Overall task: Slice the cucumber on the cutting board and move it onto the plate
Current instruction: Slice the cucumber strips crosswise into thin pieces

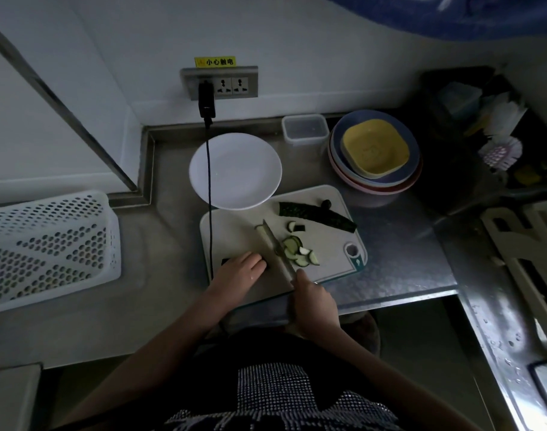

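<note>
left hand (242, 270) presses curled fingers on what looks like a cucumber piece (226, 261); right hand (312, 301) grips the knife (273, 244) on the cutting board (235, 225), beside slices (300, 251).

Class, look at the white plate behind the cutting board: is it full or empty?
Empty. The plate shows only bare white surface; the slices lie on the board, beside the knife.
</note>
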Available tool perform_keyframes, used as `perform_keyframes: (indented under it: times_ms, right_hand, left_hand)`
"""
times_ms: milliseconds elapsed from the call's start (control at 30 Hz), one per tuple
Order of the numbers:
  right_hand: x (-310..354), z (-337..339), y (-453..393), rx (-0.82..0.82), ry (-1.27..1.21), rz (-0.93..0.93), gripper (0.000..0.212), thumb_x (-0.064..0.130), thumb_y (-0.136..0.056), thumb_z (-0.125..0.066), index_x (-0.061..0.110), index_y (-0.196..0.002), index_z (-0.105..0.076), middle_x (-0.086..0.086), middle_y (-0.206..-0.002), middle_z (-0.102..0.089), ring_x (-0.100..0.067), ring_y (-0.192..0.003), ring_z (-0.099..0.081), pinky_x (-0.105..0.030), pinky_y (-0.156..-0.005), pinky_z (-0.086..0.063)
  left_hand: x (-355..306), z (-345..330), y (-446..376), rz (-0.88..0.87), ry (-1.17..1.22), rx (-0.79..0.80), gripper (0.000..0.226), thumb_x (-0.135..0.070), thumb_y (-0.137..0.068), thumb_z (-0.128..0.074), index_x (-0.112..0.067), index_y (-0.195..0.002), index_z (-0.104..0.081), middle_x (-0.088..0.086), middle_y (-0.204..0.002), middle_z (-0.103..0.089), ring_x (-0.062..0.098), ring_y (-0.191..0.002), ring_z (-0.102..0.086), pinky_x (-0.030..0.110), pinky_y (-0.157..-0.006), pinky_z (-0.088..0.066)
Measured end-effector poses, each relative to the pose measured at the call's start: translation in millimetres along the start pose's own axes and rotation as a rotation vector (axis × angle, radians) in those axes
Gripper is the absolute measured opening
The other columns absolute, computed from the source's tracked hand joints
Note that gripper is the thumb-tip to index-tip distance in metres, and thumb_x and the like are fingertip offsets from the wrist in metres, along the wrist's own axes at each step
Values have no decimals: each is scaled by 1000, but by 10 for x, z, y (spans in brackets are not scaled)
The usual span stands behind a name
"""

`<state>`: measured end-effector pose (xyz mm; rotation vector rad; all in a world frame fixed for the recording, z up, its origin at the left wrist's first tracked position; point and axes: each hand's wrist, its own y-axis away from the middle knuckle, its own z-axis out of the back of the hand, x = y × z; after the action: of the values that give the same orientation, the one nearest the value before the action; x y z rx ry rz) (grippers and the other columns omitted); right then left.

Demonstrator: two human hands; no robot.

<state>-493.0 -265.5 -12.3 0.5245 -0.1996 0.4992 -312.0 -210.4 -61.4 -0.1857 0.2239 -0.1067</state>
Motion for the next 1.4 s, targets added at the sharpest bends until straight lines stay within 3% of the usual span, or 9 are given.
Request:
perform_keyframes:
  times_ms: [100,167,333,433,533,667,1000,1200,1400]
  right_hand:
    - [8,9,30,-13,-51,25,16,28,-103,-33,14,-110,-38,-18,-99,-65,-38,-93,-62,-39,-67,-44]
    - [45,20,39,-17,-51,63,19,30,-103,-33,13,-109,-39,-18,-99,-65,-38,-92,-62,-39,-68,-45]
    - [81,13,29,-18,-39,97,21,31,-103,-33,12,-110,-40,-18,-98,-66,-38,-92,-63,-39,-68,-45]
    - [87,2,37,-14,-43,108,20,30,-103,-34,13,-110,-40,-18,-98,-66,-38,-92,-63,-38,-66,-44]
    - [100,-3,32,-5,-42,116,19,31,-103,-35,13,-110,-40,-18,-99,-66,-37,-93,-63,-38,-66,-42]
    - [114,1,23,9,-8,132,20,29,-103,-35,13,-113,-40,-18,-101,-65,-37,-94,-63,-36,-64,-37]
    - [111,-17,-12,32,33,138,21,29,-103,-35,13,-115,-39,-18,-102,-66,-37,-95,-63,-40,-70,-47]
    - [119,-31,-39,100,48,75,22,9,-96,-36,14,-118,-37,-18,-106,-64,-37,-97,-62,-41,-73,-47]
    - [92,-29,-38,80,109,98,26,9,-96,-37,15,-122,-36,-15,-106,-64,-35,-97,-63,-40,-73,-48]
  left_hand:
    - [17,-68,16,5,-18,-23,35,0,-55,-78,-5,-88,-66,10,-87,-61,21,-85,-45,30,-49,-50]
    - [27,-104,25,-3,-19,-46,26,-6,-67,-63,-7,-93,-62,9,-94,-56,24,-87,-44,35,-56,-54]
    - [30,-72,43,72,21,18,56,0,-55,-71,-12,-104,-47,8,-100,-47,32,-85,-59,37,-63,-54]
    - [23,-71,36,88,33,12,35,-7,-70,-52,-11,-105,-46,9,-98,-50,33,-85,-59,39,-61,-55]
    - [52,-107,46,76,18,13,32,-12,-73,-37,-11,-104,-45,6,-99,-44,31,-86,-56,38,-62,-55]
    - [76,-146,47,64,21,2,32,-12,-74,-38,-11,-105,-44,7,-101,-41,31,-89,-51,40,-64,-55]
    - [99,-150,29,17,12,-21,34,-10,-72,-37,-10,-105,-44,6,-101,-41,27,-92,-45,39,-63,-56]
    - [128,-184,33,36,19,9,33,-10,-73,-37,-10,-106,-44,7,-106,-41,29,-93,-45,42,-66,-56]
    - [92,-149,29,31,33,-25,31,-7,-73,-40,-9,-104,-45,8,-103,-42,29,-91,-45,40,-67,-55]
